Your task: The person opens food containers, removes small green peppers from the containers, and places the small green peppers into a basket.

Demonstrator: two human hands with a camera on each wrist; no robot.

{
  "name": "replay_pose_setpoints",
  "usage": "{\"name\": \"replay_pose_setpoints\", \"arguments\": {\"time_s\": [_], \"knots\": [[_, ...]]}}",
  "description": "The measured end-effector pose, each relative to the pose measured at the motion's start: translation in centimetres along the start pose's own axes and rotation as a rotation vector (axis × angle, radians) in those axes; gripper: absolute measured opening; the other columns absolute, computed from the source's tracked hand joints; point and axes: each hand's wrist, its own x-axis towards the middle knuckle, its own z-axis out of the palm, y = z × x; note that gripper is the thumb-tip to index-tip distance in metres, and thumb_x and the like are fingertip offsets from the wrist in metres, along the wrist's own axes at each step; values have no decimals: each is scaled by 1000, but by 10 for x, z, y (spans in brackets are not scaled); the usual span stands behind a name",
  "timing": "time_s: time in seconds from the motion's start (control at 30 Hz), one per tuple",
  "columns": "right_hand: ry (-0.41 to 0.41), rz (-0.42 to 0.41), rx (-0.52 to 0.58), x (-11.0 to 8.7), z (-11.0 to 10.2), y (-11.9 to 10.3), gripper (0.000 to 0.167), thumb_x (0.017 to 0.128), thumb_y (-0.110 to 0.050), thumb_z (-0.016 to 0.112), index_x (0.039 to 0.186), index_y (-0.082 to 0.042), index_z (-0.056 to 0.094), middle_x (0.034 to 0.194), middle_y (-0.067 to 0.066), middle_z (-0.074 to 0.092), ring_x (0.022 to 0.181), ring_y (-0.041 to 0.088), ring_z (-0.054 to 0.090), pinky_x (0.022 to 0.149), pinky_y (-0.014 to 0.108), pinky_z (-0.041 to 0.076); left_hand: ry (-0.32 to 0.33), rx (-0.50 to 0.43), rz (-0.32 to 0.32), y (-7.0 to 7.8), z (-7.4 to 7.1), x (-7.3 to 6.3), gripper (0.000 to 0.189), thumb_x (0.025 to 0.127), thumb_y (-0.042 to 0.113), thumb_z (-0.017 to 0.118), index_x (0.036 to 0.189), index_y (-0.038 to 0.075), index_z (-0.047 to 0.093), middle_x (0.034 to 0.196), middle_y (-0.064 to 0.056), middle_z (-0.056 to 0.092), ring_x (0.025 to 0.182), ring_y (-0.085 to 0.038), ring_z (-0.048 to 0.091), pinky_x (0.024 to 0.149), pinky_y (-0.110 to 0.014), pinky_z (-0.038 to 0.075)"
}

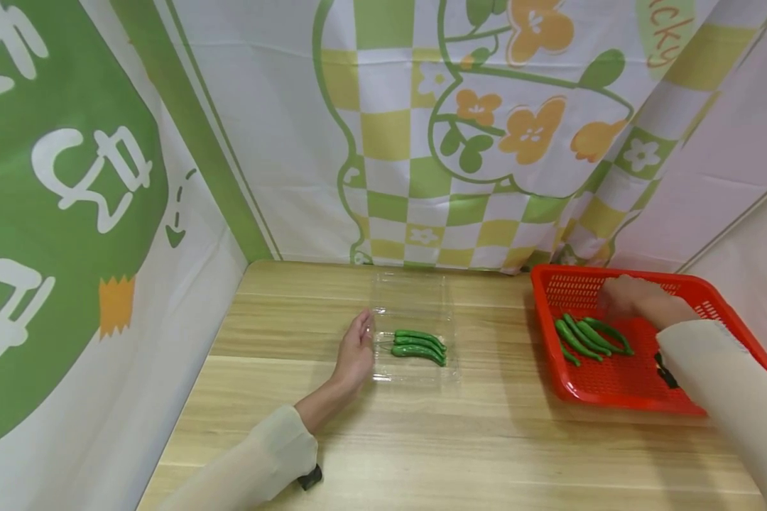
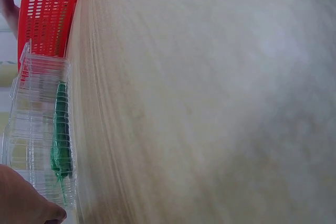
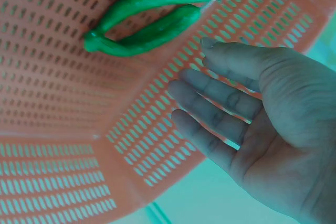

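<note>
A clear plastic clamshell box (image 1: 415, 291) lies on the table with its lid laid back. Several green chili peppers (image 1: 418, 346) sit side by side in its near half. My left hand (image 1: 354, 355) rests against the box's left side, fingers reaching along the wall; in the left wrist view its thumb (image 2: 23, 203) is close by the box's end. Over the red basket, my right hand (image 3: 252, 108) has its fingers loosely spread, holding nothing. Several more green chili peppers (image 3: 152, 1) lie in the basket, a little apart from its fingertips.
The red plastic basket (image 1: 604, 394) with slotted walls stands at the right of the wooden table (image 1: 460, 440). A printed cloth (image 1: 396, 170) hangs along the back edge, and a green and white cloth (image 1: 64, 234) hangs on the left.
</note>
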Motion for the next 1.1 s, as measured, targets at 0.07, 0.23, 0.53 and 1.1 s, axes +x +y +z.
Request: {"name": "replay_pose_setpoints", "arguments": {"time_s": [0.07, 0.23, 0.53, 1.1], "knots": [[20, 8, -13, -3, -6, -3, 17, 84, -12, 83, 96, -5, 73, 92, 10, 73, 85, 34, 69, 68, 54, 61, -1, -1, 4, 0, 0, 0, 54, 113, 1, 33, 165, -5, 22, 172, -22, 25, 160, -38, 24, 133, -50, 19], [89, -38, -32, -6, -15, -14, 15, 83, -9, 79, 79, -12, 65, 74, -1, 62, 69, 20, 56, 57, 39, 51, -3, -7, 13, 0, 0, 0, 54, 112, 0, 33, 164, -6, 21, 172, -23, 25, 160, -39, 24, 133, -50, 18], [218, -102, -37, -10, -33, -44, 15, 85, -4, 80, 93, 2, 69, 86, 10, 71, 78, 30, 68, 69, 51, 61, -10, -6, -9, 2, -1, -2, 54, 113, 2, 32, 166, -3, 20, 173, -20, 22, 161, -38, 22, 133, -50, 17], [477, -164, -75, -9, -60, -129, 15, 91, -16, 78, 103, -6, 77, 85, 13, 74, 72, 37, 70, 51, 56, 57, -1, -3, 7, 1, 1, 0, 54, 112, 1, 34, 165, -5, 21, 171, -23, 25, 159, -40, 25, 133, -51, 19]]}}
